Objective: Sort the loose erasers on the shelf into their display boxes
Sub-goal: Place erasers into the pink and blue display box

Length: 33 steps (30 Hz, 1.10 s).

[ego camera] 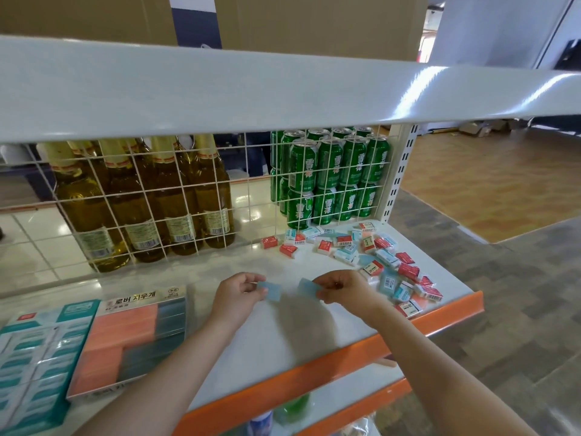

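Note:
Both hands hover over the middle of the white shelf (283,328). My left hand (240,289) pinches a light blue eraser (273,291). A second light blue eraser (306,287) is pinched by my right hand (341,286). To the right lies a pile of several loose erasers (377,259) in red, teal and white sleeves. At the left stand two display boxes: a teal box (37,354) filled with teal-sleeved erasers, and beside it a box (125,335) holding orange and dark teal blocks under a Korean label.
A white wire grid (188,199) backs the shelf; behind it stand glass bottles (141,196) and green cans (333,174). An upper shelf (283,92) overhangs. The shelf's front has an orange edge (345,350), with a lower shelf beneath. Floor lies to the right.

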{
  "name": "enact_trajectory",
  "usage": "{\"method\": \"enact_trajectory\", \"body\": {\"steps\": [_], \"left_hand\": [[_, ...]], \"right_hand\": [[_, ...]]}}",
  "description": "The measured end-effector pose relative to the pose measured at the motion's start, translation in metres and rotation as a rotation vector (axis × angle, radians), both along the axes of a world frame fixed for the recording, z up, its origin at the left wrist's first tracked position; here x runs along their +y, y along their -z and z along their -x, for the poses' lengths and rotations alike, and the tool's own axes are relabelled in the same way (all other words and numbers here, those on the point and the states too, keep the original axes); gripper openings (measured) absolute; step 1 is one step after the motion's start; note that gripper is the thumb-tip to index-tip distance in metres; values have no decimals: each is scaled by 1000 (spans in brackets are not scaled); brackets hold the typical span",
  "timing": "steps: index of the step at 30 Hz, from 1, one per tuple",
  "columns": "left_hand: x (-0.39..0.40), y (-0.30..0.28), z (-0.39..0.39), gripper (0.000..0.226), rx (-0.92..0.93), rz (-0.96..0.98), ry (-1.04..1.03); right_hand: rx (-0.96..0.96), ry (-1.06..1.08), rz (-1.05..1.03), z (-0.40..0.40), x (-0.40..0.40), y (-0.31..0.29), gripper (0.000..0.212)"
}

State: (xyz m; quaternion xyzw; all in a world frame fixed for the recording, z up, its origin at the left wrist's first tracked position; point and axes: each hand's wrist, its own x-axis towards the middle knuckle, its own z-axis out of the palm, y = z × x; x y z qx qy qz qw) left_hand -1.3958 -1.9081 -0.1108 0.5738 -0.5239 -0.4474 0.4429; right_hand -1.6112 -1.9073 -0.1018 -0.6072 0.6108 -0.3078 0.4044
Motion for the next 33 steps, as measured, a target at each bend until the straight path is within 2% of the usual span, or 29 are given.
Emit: {"method": "enact_trajectory", "body": {"steps": [5,11,20,28,33], "left_hand": [[4,4,-8,22,40,-45,-46],[11,3,-20,22,40,-62,-80],[24,-1,-49,27,-34,-63,-76],[36,-22,-87,24,-124,45,-180],[48,-25,-123,21,-101,3,-295]], "right_hand": [[-42,-2,2,-17,2,-2,20],[-1,-44,22,-30,1,-2,24],[27,-94,34,-62,-1,-5,25],[64,-99,92,-105,-5,-23,27],[77,-171,112,-145,-5,-27,22]]}}
